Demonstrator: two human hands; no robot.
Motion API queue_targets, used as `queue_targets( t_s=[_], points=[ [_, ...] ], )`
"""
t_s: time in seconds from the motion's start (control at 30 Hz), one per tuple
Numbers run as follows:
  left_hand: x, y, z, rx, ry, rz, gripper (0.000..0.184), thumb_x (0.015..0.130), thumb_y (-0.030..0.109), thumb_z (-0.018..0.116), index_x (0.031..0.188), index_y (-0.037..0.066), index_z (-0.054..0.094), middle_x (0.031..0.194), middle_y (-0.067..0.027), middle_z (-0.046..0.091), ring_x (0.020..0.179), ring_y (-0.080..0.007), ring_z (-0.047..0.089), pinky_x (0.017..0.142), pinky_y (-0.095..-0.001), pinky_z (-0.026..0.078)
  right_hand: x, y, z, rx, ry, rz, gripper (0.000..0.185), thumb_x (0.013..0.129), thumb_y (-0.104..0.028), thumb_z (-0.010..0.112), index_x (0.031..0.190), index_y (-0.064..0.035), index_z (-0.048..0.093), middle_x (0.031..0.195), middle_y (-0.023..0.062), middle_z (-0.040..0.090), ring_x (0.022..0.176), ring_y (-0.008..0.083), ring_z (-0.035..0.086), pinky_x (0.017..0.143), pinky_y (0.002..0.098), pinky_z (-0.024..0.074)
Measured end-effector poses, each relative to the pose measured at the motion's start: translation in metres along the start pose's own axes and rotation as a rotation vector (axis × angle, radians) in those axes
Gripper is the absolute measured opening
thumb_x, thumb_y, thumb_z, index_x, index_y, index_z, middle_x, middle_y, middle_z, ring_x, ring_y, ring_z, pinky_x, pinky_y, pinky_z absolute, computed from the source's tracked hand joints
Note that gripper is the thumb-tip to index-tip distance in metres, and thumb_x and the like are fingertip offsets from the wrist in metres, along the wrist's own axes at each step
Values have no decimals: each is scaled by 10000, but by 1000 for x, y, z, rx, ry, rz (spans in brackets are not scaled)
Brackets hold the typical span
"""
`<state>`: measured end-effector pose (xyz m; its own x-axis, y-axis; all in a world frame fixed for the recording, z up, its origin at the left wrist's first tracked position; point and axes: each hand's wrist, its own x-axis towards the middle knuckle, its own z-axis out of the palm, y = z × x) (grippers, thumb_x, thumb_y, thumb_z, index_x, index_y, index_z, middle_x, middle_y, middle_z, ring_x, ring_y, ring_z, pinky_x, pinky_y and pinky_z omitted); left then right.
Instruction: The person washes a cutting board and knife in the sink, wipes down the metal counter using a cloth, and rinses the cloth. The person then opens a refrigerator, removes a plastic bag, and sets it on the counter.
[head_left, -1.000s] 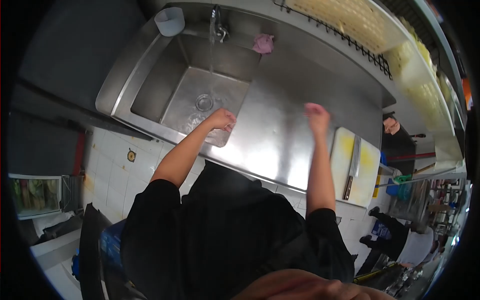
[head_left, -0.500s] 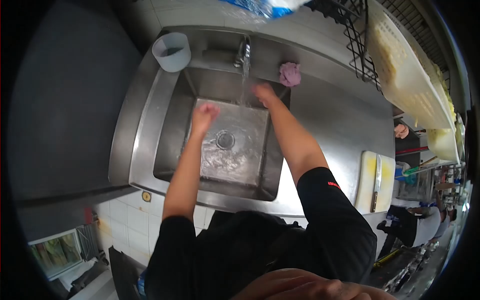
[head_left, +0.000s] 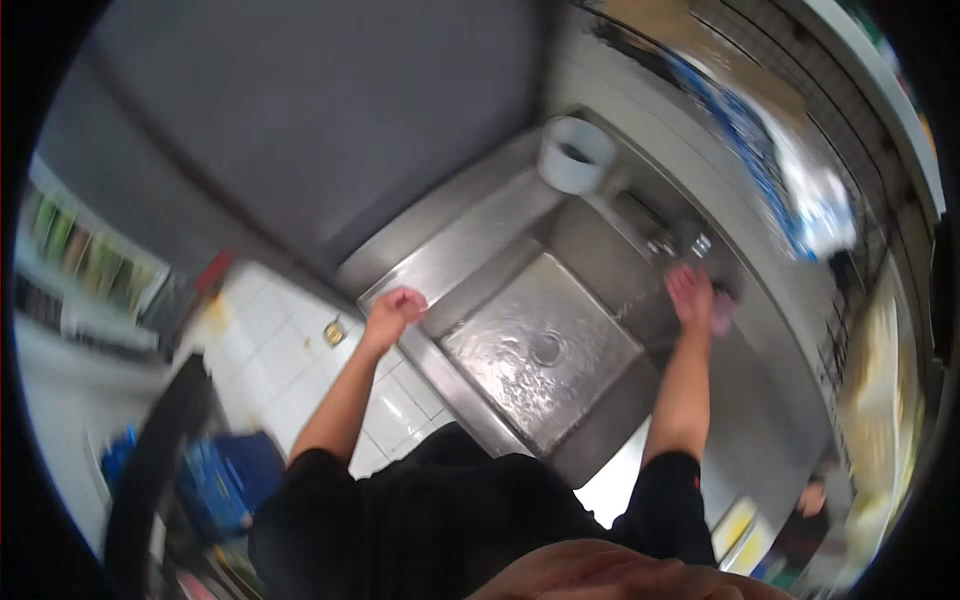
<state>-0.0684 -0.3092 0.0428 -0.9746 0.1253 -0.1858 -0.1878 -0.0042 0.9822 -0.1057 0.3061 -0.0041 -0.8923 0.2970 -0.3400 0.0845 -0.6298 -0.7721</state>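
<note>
My left hand (head_left: pixel 395 310) is over the near left rim of the metal sink (head_left: pixel 470 395), its fingers curled in with nothing visible in them. At the far right of the basin, my right hand (head_left: pixel 690 295) is just in front of the tap (head_left: pixel 698 245), fingers stretched towards it. Whether it touches the tap I cannot tell. Beside that hand a crumpled pink cloth (head_left: pixel 725 314) lies on the counter, partly covered by the hand. Shallow water glistens around the drain (head_left: pixel 547 349); no clear stream from the tap shows.
A white round tub (head_left: pixel 575 158) stands on the sink's back left corner. A cutting board (head_left: pixel 742 535) lies on the counter at lower right. Above the counter, wire shelving holds plastic-wrapped goods (head_left: pixel 800 190). Another person (head_left: pixel 803 520) is at lower right. A tall grey panel (head_left: pixel 300 120) borders the left.
My view has swung to the left. Both hands have left the middle of the basin: the left to the near rim, the right to the tap. The running stream no longer shows clearly.
</note>
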Motion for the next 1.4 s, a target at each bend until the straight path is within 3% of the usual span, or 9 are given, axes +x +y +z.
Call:
queue_targets(
  t_s=[0.17,0.27,0.33,0.53,0.77,0.87,1.03,1.2,1.4],
  points=[
    [-66,84,-126,60,629,407,176,920,154,567,783,45,580,742,-22,632,664,-88,554,635,-239,449,-70,65,-27,-589,352,279,558,885,-374,587,1371,-152,427,1388,132,436,1226,327,448,941,475,446],
    [-91,144,-169,298,888,625,528,838,249,695,1249,-21,505,1135,-172,618,1032,-227,600,870,-312,472,-152,121,-3,-514,131,323,589,898,-340,582,1424,-184,368,1443,165,364,1248,439,403,905,554,435],
    [-87,176,-175,239,671,463,867,779,243,751,1444,-13,255,1340,-235,477,1204,-287,510,1000,-350,397,-191,166,11,-650,-20,418,603,913,-338,565,1444,-172,333,1464,163,342,1288,430,370,926,541,420],
    [-77,156,-206,-84,363,433,975,738,145,766,1495,84,155,1440,-281,344,1286,-299,435,1040,-393,357,-290,272,115,-673,-123,38,414,921,-173,550,1320,-84,487,1140,95,622,899,231,624,834,377,493],
    [-74,135,-253,-90,-61,448,772,799,22,669,1465,116,289,1480,-121,335,1257,-255,456,990,-371,442,-342,365,406,-1153,-751,88,296,865,-148,596,1130,-17,614,872,100,656,769,178,623,715,337,512],
    [-118,123,-283,128,-353,467,723,824,80,641,1460,188,313,1502,-72,315,1219,-251,504,997,-392,433,-318,449,513,-1418,-1075,-219,298,853,-190,611,1083,-2,639,880,150,668,816,234,646,736,343,506],
    [-174,32,-434,93,-37,226,532,865,60,585,1375,109,441,1149,-102,614,975,-197,602,879,-339,478,-310,520,636,-1521,-1178,-293,563,832,-285,648,1302,-19,486,1262,250,535,1197,358,508,1009,392,400],
    [-193,12,-560,6,325,-56,369,869,25,581,1235,31,531,1095,-104,628,922,-150,592,818,-285,486,-265,557,712,-1571,-1080,-156,682,815,-303,667,1370,-15,394,1364,250,438,1274,369,421,1058,401,350],
    [-112,19,-628,179,294,-36,319,873,125,630,1175,39,580,1043,-49,652,874,-124,590,802,-275,478,-156,563,892,-1011,-1006,-499,777,820,-210,701,1440,-19,274,1452,206,353,1363,300,323,1101,382,291]
  ],
)
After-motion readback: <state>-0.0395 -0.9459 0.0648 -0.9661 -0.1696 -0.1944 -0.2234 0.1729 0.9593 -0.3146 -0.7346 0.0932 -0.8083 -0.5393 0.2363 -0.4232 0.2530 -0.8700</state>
